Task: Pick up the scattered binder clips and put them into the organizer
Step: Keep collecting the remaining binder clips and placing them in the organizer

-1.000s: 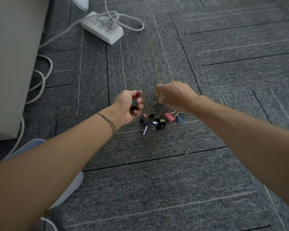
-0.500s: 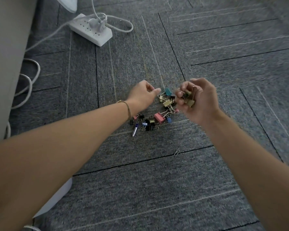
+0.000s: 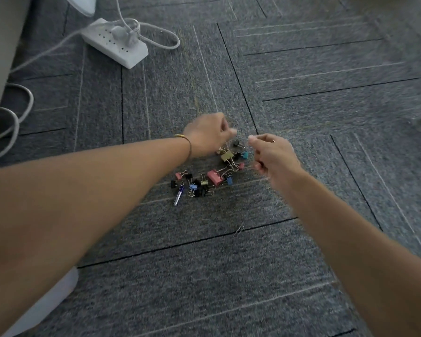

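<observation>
Several small binder clips lie in a loose pile on the grey carpet, among them a pink clip (image 3: 214,177), a gold clip (image 3: 227,156) and a teal clip (image 3: 245,155). My left hand (image 3: 206,133) hovers over the pile's far end with its fingers curled down; its fingertips are blurred, so any hold is unclear. My right hand (image 3: 275,154) is just right of the pile, back upward, with its fingers curled round the binder clips it gathered. No organizer is in view.
A small blue-and-silver cylinder (image 3: 178,195) lies at the pile's near left, and a paper clip (image 3: 238,231) sits alone nearer me. A white power strip (image 3: 114,43) with cables (image 3: 10,117) is at the far left beside a pale cabinet (image 3: 0,45). A pale shape (image 3: 46,305) lies under my left arm.
My right hand has turned palm down and closed over the clips it held openly. My left hand has moved from beside it down onto the pile's far end.
</observation>
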